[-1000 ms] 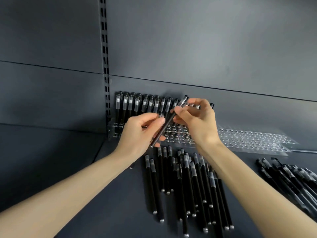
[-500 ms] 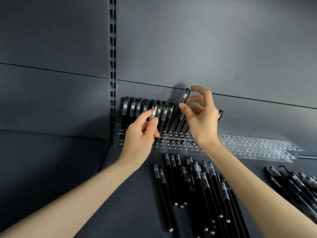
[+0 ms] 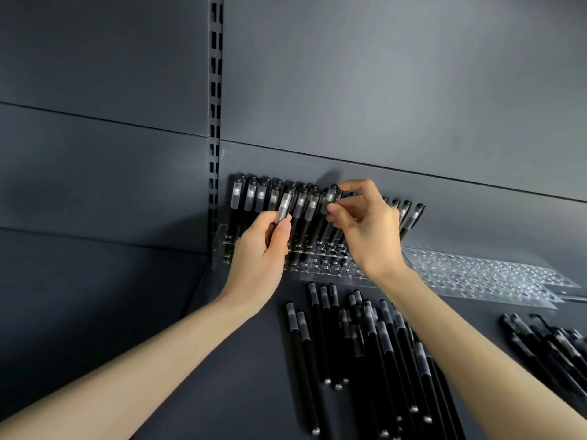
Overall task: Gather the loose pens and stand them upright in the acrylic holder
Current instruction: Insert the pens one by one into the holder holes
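A clear acrylic holder (image 3: 320,265) with rows of round holes stands against the dark back wall. Several black pens with frosted caps (image 3: 251,193) stand upright in its left part. My left hand (image 3: 259,254) grips one upright pen (image 3: 283,206) near its cap, over the holder. My right hand (image 3: 368,230) pinches the cap end of another pen (image 3: 330,195), which stands among the row. A pile of loose black pens (image 3: 365,338) lies on the shelf just in front of the holder, between my forearms.
More perforated acrylic strips (image 3: 482,274) lie flat to the right of the holder. A second heap of loose pens (image 3: 546,341) sits at the far right. A slotted metal upright (image 3: 216,122) runs up the wall left of the holder.
My right hand has lowered its pen from above the row down into it. My left hand took hold of a pen in the holder and stays on it. The view shifted right.
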